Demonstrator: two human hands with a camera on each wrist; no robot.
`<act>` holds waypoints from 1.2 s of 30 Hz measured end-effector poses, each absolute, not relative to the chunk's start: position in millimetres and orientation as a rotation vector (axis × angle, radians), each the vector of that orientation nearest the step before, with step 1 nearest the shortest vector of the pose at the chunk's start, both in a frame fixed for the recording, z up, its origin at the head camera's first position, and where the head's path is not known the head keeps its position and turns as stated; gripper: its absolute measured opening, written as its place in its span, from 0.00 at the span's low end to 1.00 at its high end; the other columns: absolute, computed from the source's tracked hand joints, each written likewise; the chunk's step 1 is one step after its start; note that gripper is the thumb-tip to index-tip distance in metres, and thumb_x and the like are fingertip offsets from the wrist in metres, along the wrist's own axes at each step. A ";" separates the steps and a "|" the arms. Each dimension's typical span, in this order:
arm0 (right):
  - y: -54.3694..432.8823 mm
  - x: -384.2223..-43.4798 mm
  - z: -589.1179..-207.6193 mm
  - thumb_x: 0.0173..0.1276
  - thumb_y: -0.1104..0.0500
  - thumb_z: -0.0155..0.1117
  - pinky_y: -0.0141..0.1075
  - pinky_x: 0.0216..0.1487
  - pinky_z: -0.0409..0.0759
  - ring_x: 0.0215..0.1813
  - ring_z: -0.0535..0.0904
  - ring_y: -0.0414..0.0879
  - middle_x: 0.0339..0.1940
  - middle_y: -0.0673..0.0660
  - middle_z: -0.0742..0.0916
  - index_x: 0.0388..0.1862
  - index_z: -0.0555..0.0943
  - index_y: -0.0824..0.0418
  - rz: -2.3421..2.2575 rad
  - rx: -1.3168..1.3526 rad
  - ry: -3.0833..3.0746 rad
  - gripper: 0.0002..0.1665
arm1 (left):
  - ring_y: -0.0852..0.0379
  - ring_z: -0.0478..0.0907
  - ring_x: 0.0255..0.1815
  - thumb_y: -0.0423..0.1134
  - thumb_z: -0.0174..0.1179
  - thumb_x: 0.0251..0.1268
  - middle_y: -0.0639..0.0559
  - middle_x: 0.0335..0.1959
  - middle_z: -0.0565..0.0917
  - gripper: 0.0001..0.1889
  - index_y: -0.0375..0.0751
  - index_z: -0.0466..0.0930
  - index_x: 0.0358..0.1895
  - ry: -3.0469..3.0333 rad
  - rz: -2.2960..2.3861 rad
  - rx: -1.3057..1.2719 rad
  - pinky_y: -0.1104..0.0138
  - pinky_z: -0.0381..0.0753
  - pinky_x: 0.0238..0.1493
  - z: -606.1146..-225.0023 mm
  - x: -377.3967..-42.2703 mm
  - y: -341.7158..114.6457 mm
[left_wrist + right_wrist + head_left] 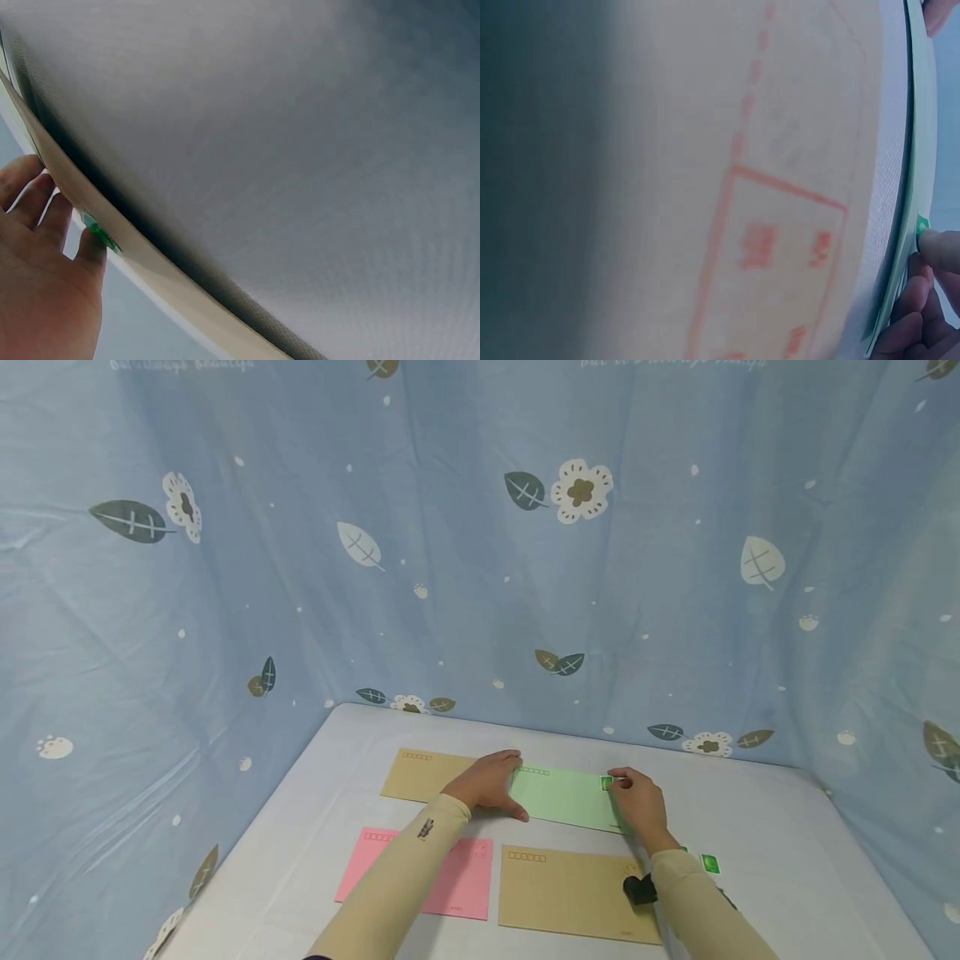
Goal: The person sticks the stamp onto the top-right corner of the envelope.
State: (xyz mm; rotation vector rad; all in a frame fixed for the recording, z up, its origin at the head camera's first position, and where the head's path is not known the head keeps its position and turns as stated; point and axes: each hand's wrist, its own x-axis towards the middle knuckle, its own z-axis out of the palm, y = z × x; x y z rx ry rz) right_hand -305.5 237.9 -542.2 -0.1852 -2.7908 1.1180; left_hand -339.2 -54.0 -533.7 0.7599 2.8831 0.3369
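Observation:
A light green envelope (562, 797) lies at the back of the table. At its left end rests my left hand (491, 783), thumb and fingers spread apart. My right hand (641, 806) is at the upper right corner, pinching a small green postage stamp (607, 783) against that corner. In the right wrist view, the thumb (939, 247) presses on the stamp (922, 223) while the other fingers curl below. Fingers of the left hand (45, 255) reach along the envelope edge in the left wrist view. Part of the stamp is hidden under the right fingertips.
A tan envelope (427, 772) lies left of the green one, partly behind the left hand. Nearer are a pink envelope (461, 881), crossed by the left forearm, and a larger tan envelope (570, 893). Another green stamp (710, 863) lies beside the right forearm. Patterned blue curtains (465, 568) surround the table.

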 end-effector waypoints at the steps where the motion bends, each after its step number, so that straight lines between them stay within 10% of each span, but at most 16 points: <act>1: 238.1 -305.6 -542.3 0.71 0.60 0.64 0.42 0.38 0.75 0.39 0.81 0.53 0.42 0.60 0.88 0.55 0.85 0.63 1.109 -0.184 -2.794 0.16 | 0.56 0.56 0.80 0.71 0.76 0.41 0.53 0.80 0.61 0.61 0.41 0.63 0.78 2.882 0.339 0.761 0.66 0.56 0.79 -533.9 -339.3 -53.9; 36: 238.5 -300.7 -544.4 0.71 0.60 0.66 0.38 0.34 0.70 0.34 0.76 0.49 0.37 0.57 0.86 0.56 0.84 0.65 1.116 -0.183 -2.776 0.17 | 0.55 0.56 0.80 0.69 0.77 0.41 0.52 0.80 0.61 0.61 0.41 0.63 0.78 2.866 0.360 0.755 0.65 0.57 0.78 -525.6 -330.3 -54.9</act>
